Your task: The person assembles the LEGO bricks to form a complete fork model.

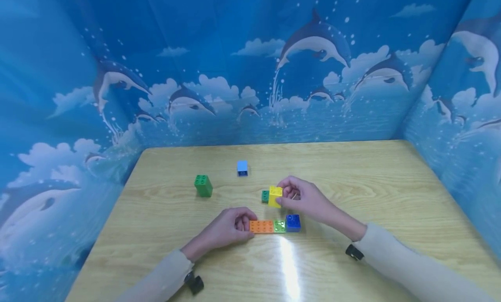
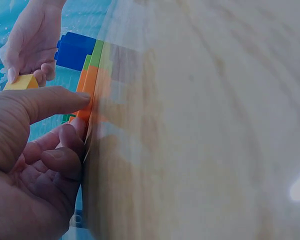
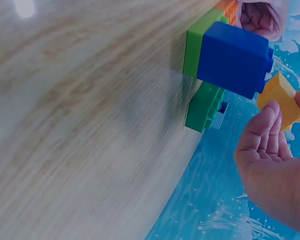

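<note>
My left hand (image 1: 228,229) pinches the left end of an orange brick (image 1: 262,226) lying low on the table, thumb on the near side. At the orange brick's right end is a light green brick (image 1: 279,226). A dark blue brick (image 3: 233,57) sits on the light green piece's right end, its studs upward. Raised above the table, a yellow brick (image 1: 275,198) is held between the thumb and fingers of my right hand (image 1: 307,199). Behind the yellow brick, a small dark green brick (image 1: 265,196) is partly hidden; the right wrist view shows it more fully (image 3: 205,106).
A tall green block (image 1: 203,186) stands at the left rear of the wooden table (image 1: 372,176). Farther back lies a light blue brick (image 1: 242,168), its hollow side facing me. A dolphin-patterned curtain (image 1: 219,75) borders the back and sides.
</note>
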The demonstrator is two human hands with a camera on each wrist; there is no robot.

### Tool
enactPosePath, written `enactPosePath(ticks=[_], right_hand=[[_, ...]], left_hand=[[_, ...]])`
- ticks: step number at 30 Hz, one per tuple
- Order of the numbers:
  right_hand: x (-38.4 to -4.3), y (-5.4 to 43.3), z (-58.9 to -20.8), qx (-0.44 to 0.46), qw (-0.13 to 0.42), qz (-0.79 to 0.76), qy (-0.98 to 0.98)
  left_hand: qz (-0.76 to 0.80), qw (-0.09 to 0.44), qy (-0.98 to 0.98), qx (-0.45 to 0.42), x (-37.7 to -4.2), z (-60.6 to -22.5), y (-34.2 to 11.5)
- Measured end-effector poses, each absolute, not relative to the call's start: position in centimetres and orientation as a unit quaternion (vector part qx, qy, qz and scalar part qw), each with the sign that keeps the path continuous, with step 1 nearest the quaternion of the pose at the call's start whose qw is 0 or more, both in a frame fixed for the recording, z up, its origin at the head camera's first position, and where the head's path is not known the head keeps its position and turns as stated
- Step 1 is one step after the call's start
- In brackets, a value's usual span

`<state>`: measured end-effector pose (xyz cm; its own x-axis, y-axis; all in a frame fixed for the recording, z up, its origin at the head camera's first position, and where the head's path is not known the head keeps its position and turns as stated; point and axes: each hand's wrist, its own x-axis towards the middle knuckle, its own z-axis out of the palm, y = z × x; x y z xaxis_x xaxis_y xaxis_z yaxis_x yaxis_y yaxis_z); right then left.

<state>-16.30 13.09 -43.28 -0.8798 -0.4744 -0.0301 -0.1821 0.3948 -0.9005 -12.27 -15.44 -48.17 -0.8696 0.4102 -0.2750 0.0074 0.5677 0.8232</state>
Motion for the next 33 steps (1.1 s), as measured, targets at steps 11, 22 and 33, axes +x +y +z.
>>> enactPosePath(ticks=[11, 22, 33], right_hand=[[-14.6, 13.4, -44.2, -0.255, 0.146, -0.458, 0.839], [-13.5, 13.5, -44.1, -0.278, 0.133, -0.417, 0.855], [-12.5, 13.3, -44.8, -0.281, 0.116, -0.397, 0.866]], left_hand=[[0.448, 0.219, 0.858, 0.127, -12.1, -48.3, -15.5], [0.447, 0.215, 0.859, 0.131, -12.1, -48.3, -15.5], [0.448, 0.213, 0.857, 0.137, -12.1, -48.3, -15.5]])
